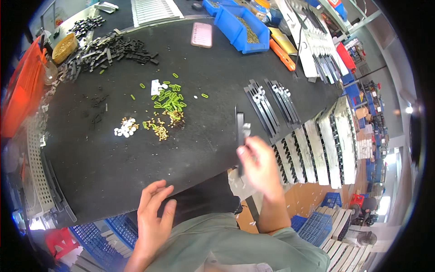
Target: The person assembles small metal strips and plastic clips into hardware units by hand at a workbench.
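My right hand (260,165) is closed on a long dark metal strip (240,124) with a small pale piece on its side, held upright over the table's front edge. My left hand (154,213) hovers at the near edge, fingers apart and nothing in them. Beyond my right hand lie two groups of similar dark strips (263,111) bearing small pale pieces. At the table's middle are a heap of green oblong links (171,100), small brass-coloured bits (160,131) and a little pile of white round pieces (126,127).
Dark small parts (113,50) are heaped at the far left, near a yellow bowl (65,48). At the back stand a pink card (201,35), a blue bin (231,26) and an orange cutter (282,55). White slatted racks (324,145) stand right of the table.
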The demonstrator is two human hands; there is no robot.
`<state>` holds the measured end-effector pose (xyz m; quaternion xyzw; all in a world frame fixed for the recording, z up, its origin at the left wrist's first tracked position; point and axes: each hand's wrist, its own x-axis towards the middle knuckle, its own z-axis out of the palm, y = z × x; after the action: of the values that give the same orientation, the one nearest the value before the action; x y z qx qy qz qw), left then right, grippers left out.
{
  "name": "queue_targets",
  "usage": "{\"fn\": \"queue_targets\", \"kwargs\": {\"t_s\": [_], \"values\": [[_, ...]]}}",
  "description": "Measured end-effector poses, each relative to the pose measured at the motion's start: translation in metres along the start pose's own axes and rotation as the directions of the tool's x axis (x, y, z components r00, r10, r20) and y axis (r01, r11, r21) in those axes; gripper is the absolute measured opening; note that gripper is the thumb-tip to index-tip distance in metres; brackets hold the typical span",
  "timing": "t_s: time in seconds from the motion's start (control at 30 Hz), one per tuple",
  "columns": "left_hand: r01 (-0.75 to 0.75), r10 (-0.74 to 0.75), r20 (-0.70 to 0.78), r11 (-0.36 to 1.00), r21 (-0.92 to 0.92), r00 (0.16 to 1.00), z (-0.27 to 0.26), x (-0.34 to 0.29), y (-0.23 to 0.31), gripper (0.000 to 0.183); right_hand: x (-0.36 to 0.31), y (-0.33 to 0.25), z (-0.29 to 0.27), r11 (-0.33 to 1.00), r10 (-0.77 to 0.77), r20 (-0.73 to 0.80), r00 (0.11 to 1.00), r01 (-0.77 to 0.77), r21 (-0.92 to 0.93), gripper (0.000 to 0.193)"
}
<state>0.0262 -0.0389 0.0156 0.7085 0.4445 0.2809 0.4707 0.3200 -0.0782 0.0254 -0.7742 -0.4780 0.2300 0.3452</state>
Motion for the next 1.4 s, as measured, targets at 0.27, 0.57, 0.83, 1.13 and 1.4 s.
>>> {"fn": "queue_targets", "kwargs": {"t_s": [0.27, 0.57, 0.83, 1.13, 1.4], "values": [[0.030, -0.024, -0.125, 0.998, 0.048, 0.992, -0.009, -0.006, -0.008, 0.021, 0.077, 0.071, 0.015, 0.654, -0.374, -0.398, 0.838, -0.066, -0.753, 0.028], [0.023, 0.040, -0.296, 0.978, 0.205, 0.954, -0.073, 0.010, -0.018, 0.023, 0.036, 0.035, 0.048, 0.898, -0.372, -0.243, 0.896, 0.281, -0.338, 0.048], [0.230, 0.064, -0.494, 0.829, 0.511, 0.867, -0.202, 0.133, -0.086, 0.042, 0.030, 0.027, 0.060, 0.736, -0.294, 0.170, 0.941, 0.336, -0.587, 0.063], [0.565, 0.057, -0.607, 0.308, 0.765, 0.792, -0.313, 0.233, -0.196, 0.023, 0.029, 0.034, 0.063, 0.761, -0.293, 0.127, 0.948, 0.312, -0.569, 0.066], [0.307, 0.151, -0.515, 0.651, 0.695, 0.844, -0.269, 0.207, -0.136, 0.023, 0.020, 0.032, 0.055, 0.926, -0.332, -0.103, 0.937, 0.303, -0.226, 0.056]]}}
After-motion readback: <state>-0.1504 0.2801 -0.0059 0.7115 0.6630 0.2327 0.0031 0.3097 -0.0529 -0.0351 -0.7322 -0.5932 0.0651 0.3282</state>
